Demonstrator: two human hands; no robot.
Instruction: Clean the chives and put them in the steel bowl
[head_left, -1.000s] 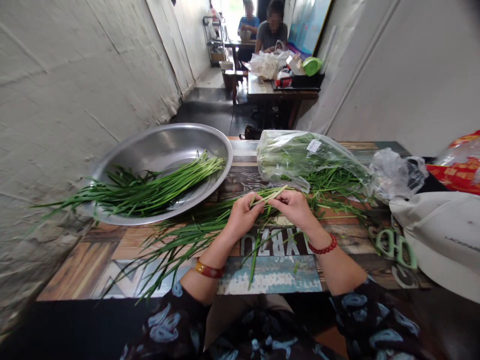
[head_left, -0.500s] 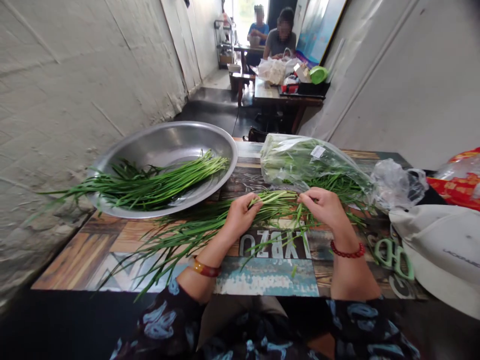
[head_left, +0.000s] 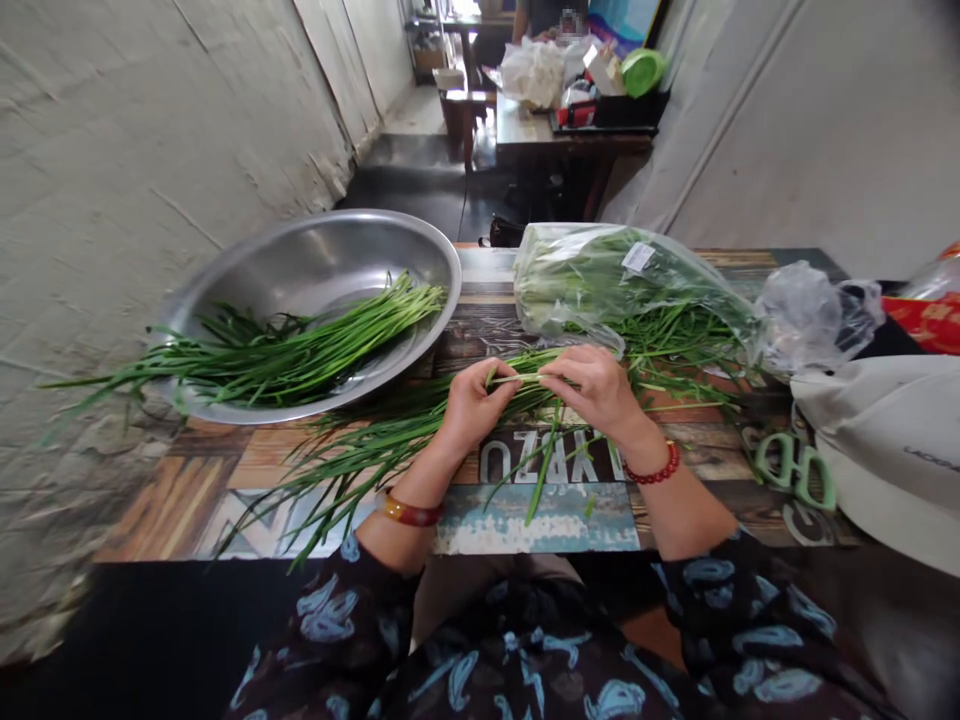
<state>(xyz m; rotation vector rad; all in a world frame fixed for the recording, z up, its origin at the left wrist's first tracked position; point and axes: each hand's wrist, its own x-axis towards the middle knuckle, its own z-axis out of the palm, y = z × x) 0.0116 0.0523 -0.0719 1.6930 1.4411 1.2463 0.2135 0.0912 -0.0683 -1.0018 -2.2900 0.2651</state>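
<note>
My left hand (head_left: 475,404) is closed on a bunch of garlic chives (head_left: 397,432), whose long green leaves trail left across the table. Close by, my right hand (head_left: 598,388) pinches the pale stem ends of some chives stretched between both hands; its fingertips partly hide them. A few loose leaves hang down below the right hand. To the left, a wide steel basin (head_left: 300,245) holds more chives (head_left: 330,350), with leaf tips spilling over its rim. Beyond my right hand lies a clear plastic bag (head_left: 566,275) of chives, with loose greens at its open side.
Green-handled scissors (head_left: 795,468) lie by a white cap (head_left: 892,450) at the right. Behind them are a crumpled clear bag (head_left: 806,315) and a red package (head_left: 930,322). A person (head_left: 544,18) sits at another table (head_left: 517,125) with bags on it.
My right hand has moved left, close to my left hand, and now pinches stems there. The view has tilted down, cutting off most of the people at the back.
</note>
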